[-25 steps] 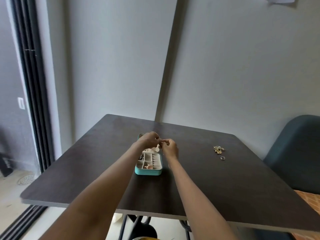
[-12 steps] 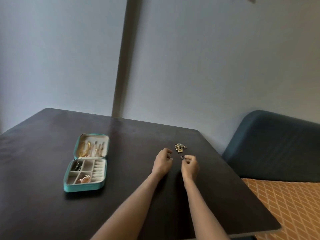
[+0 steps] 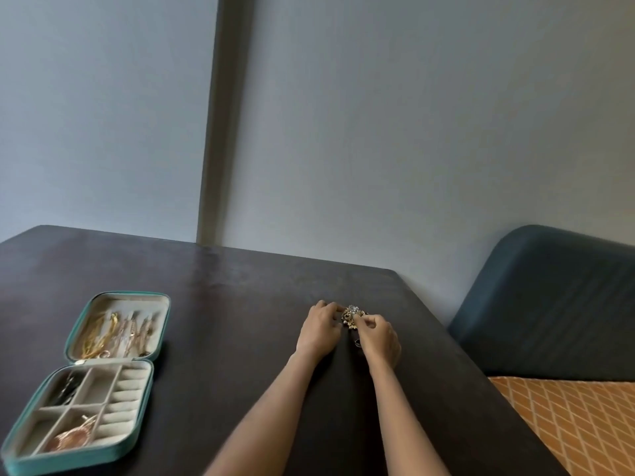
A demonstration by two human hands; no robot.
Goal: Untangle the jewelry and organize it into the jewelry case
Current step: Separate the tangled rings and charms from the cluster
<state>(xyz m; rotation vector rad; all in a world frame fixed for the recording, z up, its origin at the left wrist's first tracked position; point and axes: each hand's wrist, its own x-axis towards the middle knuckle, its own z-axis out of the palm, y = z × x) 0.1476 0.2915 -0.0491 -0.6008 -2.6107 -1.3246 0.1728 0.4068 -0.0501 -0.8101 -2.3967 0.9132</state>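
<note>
Both hands have moved from the ring up to the jewelry tangle, left hand and right hand pinching it, ready to untangle, well apart from the jewelry case

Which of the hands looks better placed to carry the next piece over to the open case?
Probably the left hand. Both hands touch the tangled jewelry, but the jewelry case lies open on the person's left side of the table. The right hand would have to cross over the left arm.

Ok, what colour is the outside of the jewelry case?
Teal, with a cream lining, on the open jewelry case, seen in the head view.
</note>
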